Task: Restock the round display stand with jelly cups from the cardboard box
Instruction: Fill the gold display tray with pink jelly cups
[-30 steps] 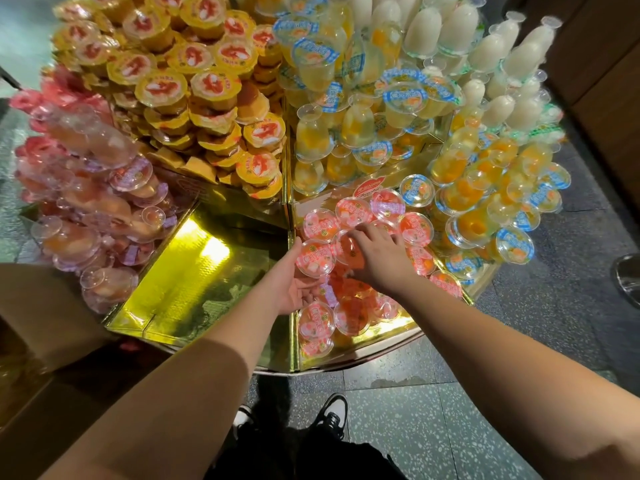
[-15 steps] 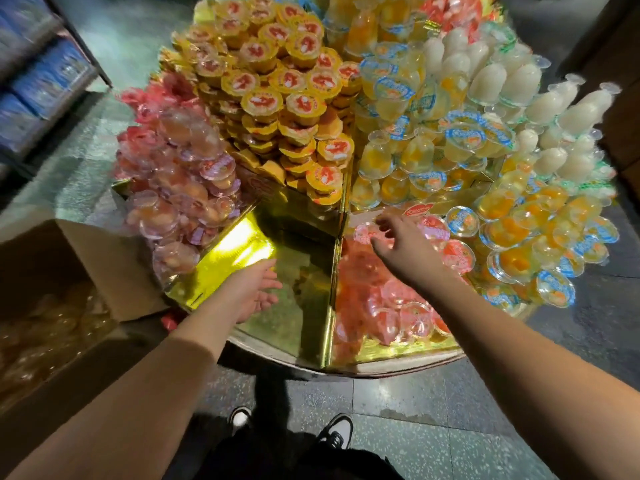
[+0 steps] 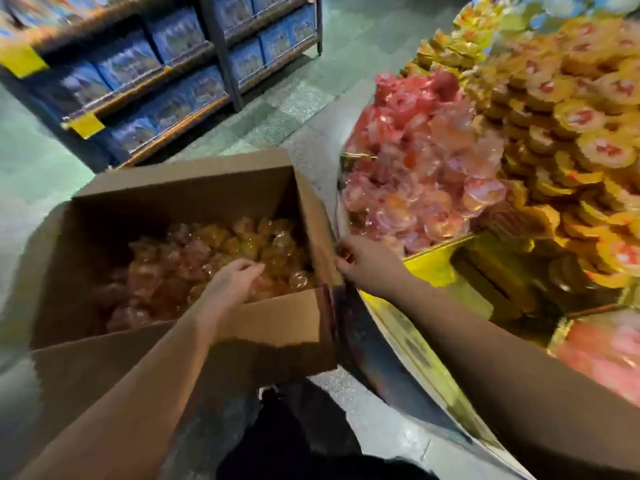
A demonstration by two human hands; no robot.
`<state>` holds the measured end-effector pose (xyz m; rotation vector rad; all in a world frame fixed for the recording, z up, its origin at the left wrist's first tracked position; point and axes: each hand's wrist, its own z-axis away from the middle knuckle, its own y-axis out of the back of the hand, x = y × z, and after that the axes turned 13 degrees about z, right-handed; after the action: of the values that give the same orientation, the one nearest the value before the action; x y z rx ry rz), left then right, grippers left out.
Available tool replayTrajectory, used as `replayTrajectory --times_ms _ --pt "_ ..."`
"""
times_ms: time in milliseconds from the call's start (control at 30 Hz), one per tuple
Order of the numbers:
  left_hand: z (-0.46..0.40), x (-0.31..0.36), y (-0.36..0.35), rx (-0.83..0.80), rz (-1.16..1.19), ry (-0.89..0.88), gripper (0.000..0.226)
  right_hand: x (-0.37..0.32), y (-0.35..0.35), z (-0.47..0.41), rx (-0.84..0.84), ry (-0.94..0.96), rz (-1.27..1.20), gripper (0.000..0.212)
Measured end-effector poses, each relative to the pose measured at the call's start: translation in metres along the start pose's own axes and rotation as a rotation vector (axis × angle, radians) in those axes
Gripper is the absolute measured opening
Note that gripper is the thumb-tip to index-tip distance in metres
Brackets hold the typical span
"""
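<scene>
Both hands have left the gold compartments of the stand, and the view has swung left to an open cardboard box (image 3: 277, 334) standing just beside the stand's edge. Half a second ago the left hand rested on the bare gold tray and the right hand touched the red-lidded cups.

Now the left hand (image 3: 232, 282) reaches down into the box, palm down, fingers loosely bent over a heap of clear jelly cups (image 3: 194, 258) with orange and pink filling. Motion blur hides whether it grips a cup. The right hand (image 3: 363, 259) sits at the box's right wall, between the box and the round display stand (image 3: 408, 327). Its fingers are curled near the cardboard edge, and something small and red shows at the fingertips, but blur makes it impossible to tell whether it is pinching anything.

On the stand, a mound of pink cups (image 3: 426, 174) rises nearest the box. Yellow-rimmed cups (image 3: 571, 133) with red and white lids are stacked to its right. A gold tray section (image 3: 433, 268) lies below them.

Behind the box, across a grey tiled floor (image 3: 31, 161), dark shelves (image 3: 221, 50) hold rows of blue packages (image 3: 173, 36).
</scene>
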<state>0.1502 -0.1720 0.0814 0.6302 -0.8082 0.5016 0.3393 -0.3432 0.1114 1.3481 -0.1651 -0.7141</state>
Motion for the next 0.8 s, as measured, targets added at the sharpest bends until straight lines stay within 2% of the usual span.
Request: replayTrajectory --times_ms 100,200,333,433,600,667,800 --pt "-0.039 -0.033 0.07 0.028 0.098 0.131 0.033 -0.065 -0.029 -0.054 -0.137 0.039 -0.001 0.027" --pt "-0.079 -0.062 0.134 0.087 0.019 0.231 0.042 -0.122 -0.061 -0.109 -0.234 0.059 0.012 0.028" --pt "-0.123 -0.1 0.196 0.147 -0.001 0.338 0.037 -0.176 -0.113 -0.185 -0.402 0.064 0.056 0.031" --pt "-0.151 -0.124 0.222 0.18 -0.046 0.344 0.042 -0.207 -0.151 -0.227 -0.498 0.0 0.102 0.038" --pt "-0.2 -0.152 0.251 0.373 -0.116 0.37 0.07 -0.244 -0.203 -0.281 -0.558 -0.047 0.108 0.05" --pt "-0.217 -0.161 0.256 0.397 -0.067 0.404 0.078 -0.258 -0.224 -0.299 -0.574 -0.068 0.087 0.054" --pt "-0.245 -0.174 0.262 0.385 0.075 0.542 0.076 -0.282 -0.263 -0.323 -0.628 -0.156 -0.077 0.06"
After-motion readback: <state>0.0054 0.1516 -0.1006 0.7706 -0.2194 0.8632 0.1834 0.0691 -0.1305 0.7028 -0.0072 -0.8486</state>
